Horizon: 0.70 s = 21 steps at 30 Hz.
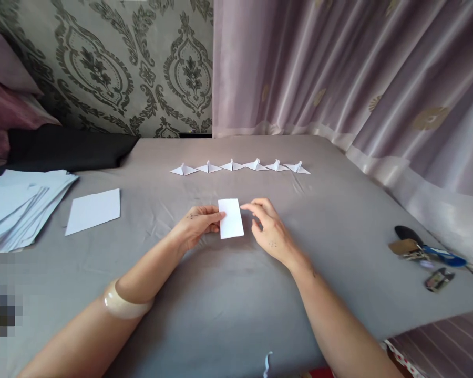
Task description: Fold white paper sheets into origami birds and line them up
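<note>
A white rectangular sheet of paper, perhaps folded, is held upright between the thumb and fingers of my left hand. The thumb lies over its left edge. Just off the paper's right edge is my right hand, its fingers curved and apart with nothing between them. Beyond both hands, several white folded paper figures with pointed wings stand in a row. To the left lies a single white sheet, flat on the grey cloth.
A thick stack of papers sits at the left beside a black cloth. Keys with a blue strap and a small dark object lie at the right. Purple curtains hang along the back and right.
</note>
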Each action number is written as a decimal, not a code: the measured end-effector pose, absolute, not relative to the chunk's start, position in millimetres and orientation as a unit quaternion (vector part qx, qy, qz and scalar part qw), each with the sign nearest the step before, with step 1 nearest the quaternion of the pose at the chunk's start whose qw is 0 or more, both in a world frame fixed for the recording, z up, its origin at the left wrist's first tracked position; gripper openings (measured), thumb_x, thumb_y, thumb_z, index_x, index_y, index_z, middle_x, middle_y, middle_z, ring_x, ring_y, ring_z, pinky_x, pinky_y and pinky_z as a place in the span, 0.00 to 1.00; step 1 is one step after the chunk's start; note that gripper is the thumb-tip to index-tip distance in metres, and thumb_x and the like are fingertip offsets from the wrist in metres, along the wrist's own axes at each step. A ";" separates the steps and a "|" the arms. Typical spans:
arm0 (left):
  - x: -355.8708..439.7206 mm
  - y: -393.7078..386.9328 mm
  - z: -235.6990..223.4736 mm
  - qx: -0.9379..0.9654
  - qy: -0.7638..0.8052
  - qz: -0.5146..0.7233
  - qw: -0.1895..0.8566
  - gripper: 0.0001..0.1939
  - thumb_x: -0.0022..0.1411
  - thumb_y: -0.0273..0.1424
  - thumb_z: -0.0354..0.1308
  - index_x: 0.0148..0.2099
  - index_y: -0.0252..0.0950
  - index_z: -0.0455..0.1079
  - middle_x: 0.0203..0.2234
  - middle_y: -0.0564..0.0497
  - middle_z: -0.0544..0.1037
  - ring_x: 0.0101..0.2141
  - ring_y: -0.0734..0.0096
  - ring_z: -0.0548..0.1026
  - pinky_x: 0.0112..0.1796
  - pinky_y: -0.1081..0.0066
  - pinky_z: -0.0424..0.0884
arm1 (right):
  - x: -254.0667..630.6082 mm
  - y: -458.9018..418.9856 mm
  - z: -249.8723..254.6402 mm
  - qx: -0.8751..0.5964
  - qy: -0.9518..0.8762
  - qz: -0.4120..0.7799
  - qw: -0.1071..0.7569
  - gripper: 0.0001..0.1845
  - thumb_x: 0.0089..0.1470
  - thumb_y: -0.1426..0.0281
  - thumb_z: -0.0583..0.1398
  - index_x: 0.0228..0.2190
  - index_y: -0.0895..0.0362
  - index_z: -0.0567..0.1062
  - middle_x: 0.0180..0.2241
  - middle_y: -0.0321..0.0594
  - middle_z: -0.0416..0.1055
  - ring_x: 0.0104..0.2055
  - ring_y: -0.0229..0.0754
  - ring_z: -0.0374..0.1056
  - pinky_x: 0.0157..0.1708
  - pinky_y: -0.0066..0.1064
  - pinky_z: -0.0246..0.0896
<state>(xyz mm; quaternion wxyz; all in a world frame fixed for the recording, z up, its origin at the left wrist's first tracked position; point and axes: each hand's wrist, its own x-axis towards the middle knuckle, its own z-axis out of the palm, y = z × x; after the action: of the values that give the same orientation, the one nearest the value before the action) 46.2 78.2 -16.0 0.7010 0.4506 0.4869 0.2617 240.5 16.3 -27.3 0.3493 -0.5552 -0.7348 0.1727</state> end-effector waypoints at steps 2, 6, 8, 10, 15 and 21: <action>44.9 80.7 -17.5 0.440 0.485 0.271 0.706 0.11 0.50 0.32 0.65 0.35 0.30 0.73 0.27 0.50 0.75 0.25 0.78 0.71 0.29 0.75 0.68 | 238.5 15.8 -28.7 -0.539 -0.766 0.140 0.320 0.23 0.55 0.81 0.50 0.47 0.50 0.72 0.46 0.44 0.65 0.45 0.42 0.65 0.43 0.34 0.64; 45.3 79.3 -21.5 0.488 0.526 0.277 0.639 0.19 0.54 0.30 0.61 0.48 0.31 0.67 0.29 0.49 0.74 0.26 0.73 0.71 0.30 0.71 0.70 | 235.0 16.2 -33.8 -0.541 -0.788 0.103 0.274 0.18 0.58 0.79 0.51 0.39 0.53 0.77 0.39 0.44 0.68 0.40 0.41 0.65 0.39 0.31 0.62; 43.8 76.3 -23.3 0.586 0.553 0.283 0.520 0.18 0.55 0.28 0.56 0.50 0.33 0.66 0.34 0.47 0.73 0.28 0.71 0.71 0.32 0.68 0.70 | 235.0 15.7 -35.7 -0.546 -0.794 0.099 0.249 0.17 0.58 0.79 0.51 0.38 0.54 0.78 0.38 0.43 0.69 0.39 0.41 0.65 0.37 0.31 0.60; 39.8 72.6 -25.4 0.700 0.526 0.268 0.402 0.17 0.53 0.24 0.53 0.47 0.36 0.70 0.40 0.45 0.71 0.33 0.68 0.71 0.38 0.65 0.70 | 236.0 14.6 -36.4 -0.553 -0.795 0.108 0.227 0.15 0.59 0.77 0.53 0.40 0.54 0.78 0.38 0.42 0.69 0.38 0.41 0.65 0.35 0.31 0.59; 29.3 65.3 -32.3 0.827 0.404 0.169 0.352 0.18 0.49 0.25 0.54 0.43 0.39 0.73 0.41 0.46 0.69 0.42 0.60 0.69 0.42 0.64 0.68 | 237.6 13.3 -34.5 -0.565 -0.774 0.169 0.232 0.11 0.62 0.67 0.54 0.38 0.53 0.77 0.36 0.39 0.69 0.35 0.38 0.65 0.33 0.29 0.57; 37.1 65.2 -28.6 0.794 0.469 0.184 0.340 0.15 0.62 0.37 0.50 0.27 0.37 0.70 0.34 0.46 0.71 0.36 0.62 0.71 0.41 0.66 0.67 | 231.8 18.1 -36.3 -0.622 -0.702 0.230 0.259 0.16 0.62 0.63 0.53 0.27 0.54 0.74 0.35 0.38 0.68 0.30 0.35 0.64 0.32 0.29 0.57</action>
<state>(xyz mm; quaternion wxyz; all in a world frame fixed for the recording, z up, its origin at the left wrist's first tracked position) 37.1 65.2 -28.6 0.3399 0.7940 0.4692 0.1839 231.8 18.1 -36.3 0.2594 -0.6217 -0.7024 0.2296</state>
